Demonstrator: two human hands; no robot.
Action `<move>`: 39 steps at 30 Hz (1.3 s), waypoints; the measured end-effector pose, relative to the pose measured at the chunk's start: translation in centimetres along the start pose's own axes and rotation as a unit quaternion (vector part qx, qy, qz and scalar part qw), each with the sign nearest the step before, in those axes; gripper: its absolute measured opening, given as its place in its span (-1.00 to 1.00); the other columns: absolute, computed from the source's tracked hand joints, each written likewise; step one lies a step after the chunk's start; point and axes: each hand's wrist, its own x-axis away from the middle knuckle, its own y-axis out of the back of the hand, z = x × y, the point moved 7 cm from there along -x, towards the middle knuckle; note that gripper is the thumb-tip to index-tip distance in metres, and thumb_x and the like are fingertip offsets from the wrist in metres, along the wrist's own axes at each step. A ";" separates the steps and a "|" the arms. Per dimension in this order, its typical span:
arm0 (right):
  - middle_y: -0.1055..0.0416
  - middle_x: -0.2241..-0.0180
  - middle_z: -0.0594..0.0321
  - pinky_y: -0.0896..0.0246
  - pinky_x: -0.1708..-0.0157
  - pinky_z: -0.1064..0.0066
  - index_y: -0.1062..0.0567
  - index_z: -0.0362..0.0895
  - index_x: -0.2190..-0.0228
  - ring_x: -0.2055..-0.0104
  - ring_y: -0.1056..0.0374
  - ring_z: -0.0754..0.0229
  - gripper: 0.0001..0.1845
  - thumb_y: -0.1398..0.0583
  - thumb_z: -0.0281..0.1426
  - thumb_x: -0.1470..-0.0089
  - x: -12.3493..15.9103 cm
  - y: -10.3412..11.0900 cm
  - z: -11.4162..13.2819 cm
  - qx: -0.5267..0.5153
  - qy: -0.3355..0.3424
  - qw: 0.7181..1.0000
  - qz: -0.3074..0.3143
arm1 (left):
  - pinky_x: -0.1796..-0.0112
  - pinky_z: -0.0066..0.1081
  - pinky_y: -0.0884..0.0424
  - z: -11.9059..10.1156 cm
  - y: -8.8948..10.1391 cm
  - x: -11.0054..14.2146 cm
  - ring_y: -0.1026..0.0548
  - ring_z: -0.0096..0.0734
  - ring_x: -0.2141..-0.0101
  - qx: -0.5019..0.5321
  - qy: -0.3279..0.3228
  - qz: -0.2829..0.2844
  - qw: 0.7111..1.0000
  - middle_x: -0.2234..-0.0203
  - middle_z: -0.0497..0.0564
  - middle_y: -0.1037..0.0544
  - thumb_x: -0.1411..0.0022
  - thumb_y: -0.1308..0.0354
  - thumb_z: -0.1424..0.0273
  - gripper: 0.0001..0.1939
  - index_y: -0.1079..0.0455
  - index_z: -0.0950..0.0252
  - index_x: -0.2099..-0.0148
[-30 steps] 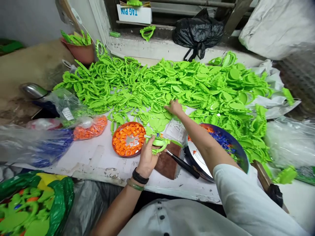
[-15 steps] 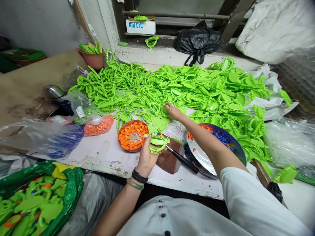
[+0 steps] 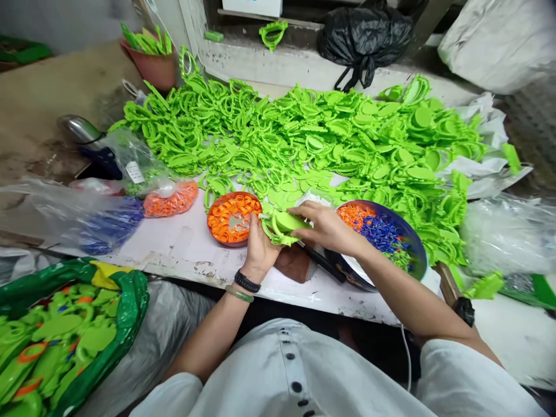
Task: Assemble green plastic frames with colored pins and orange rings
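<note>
A lime-green plastic frame is pinched firmly between the left hand and the right hand, above the desk, just beside a round tray of orange rings.

The left hand stands upright, fingers curled inward, while the right hand reaches across from the side, palm down, fingers extended toward the left.

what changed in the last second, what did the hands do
The right hand has moved back from the green plastic pile, toward the body, and now rests on the green plastic piece in the left hand. The left hand has kept hold of that piece. The pile, the orange-filled tray and the blue bowl look unchanged, though the view has shifted.
</note>
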 end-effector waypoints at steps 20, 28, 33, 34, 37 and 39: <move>-0.38 0.16 0.06 -0.29 0.07 0.30 -0.46 -0.17 -0.06 0.06 -0.35 0.05 -0.61 -0.20 -0.35 -0.20 1.8 -3.1 2.2 0.017 -0.013 0.999 0.042 | 0.15 -0.13 -0.54 2.5 0.6 1.7 -0.53 -0.40 0.35 -0.103 0.052 -0.008 0.993 0.24 -0.02 -0.57 -0.32 -0.11 0.25 -0.80 -0.44 0.21 0.10; -0.45 0.08 0.04 -0.30 0.04 0.25 -0.40 -0.12 -0.14 0.05 -0.41 0.05 -0.57 -0.12 -0.26 -0.29 5.8 -3.5 -0.5 0.001 -0.133 0.990 -0.051 | 0.22 -0.14 -0.60 0.4 3.6 3.1 -0.61 -0.26 0.28 -0.226 0.010 0.006 0.974 0.18 0.05 -0.57 -0.07 -0.36 0.41 -0.58 -0.36 0.25 0.02; -0.49 0.13 -0.04 -0.27 0.00 0.22 -0.53 -0.22 0.14 0.00 -0.40 -0.04 -0.71 -0.10 -0.32 -0.29 6.6 -6.9 -1.7 0.138 -0.192 0.970 0.048 | 0.50 -0.30 -0.59 -0.8 5.4 3.8 -0.62 -0.23 0.44 -0.301 -0.005 -0.043 0.953 0.30 0.09 -0.60 0.07 -0.47 0.36 -0.49 -0.33 0.33 0.11; -0.49 0.13 -0.06 -0.27 0.01 0.23 -0.53 -0.23 0.16 0.00 -0.41 -0.05 -0.71 -0.07 -0.33 -0.30 6.6 -7.1 -1.8 0.148 -0.206 0.966 0.044 | 0.56 -0.34 -0.57 -0.9 5.5 3.6 -0.61 -0.25 0.47 -0.312 -0.015 -0.051 0.948 0.32 0.07 -0.60 0.08 -0.48 0.35 -0.49 -0.33 0.33 0.12; -0.52 0.18 -0.05 -0.30 0.16 0.25 -0.49 -0.22 0.12 0.12 -0.46 -0.05 -0.66 0.01 -0.33 -0.33 7.3 -6.4 -2.1 0.139 -0.276 0.951 -0.007 | 0.64 -0.43 -0.53 -0.8 5.6 2.8 -0.58 -0.35 0.54 -0.331 -0.063 -0.070 0.939 0.37 0.00 -0.56 0.07 -0.47 0.37 -0.55 -0.36 0.35 0.17; -0.54 0.26 0.01 -0.30 0.25 0.29 -0.45 -0.18 0.05 0.22 -0.49 -0.02 -0.63 0.05 -0.28 -0.35 8.0 -5.5 -1.8 0.088 -0.291 0.952 -0.046 | 0.66 -0.46 -0.52 -0.4 5.7 2.2 -0.57 -0.38 0.56 -0.346 -0.063 -0.074 0.933 0.39 -0.01 -0.55 0.05 -0.46 0.41 -0.60 -0.39 0.36 0.18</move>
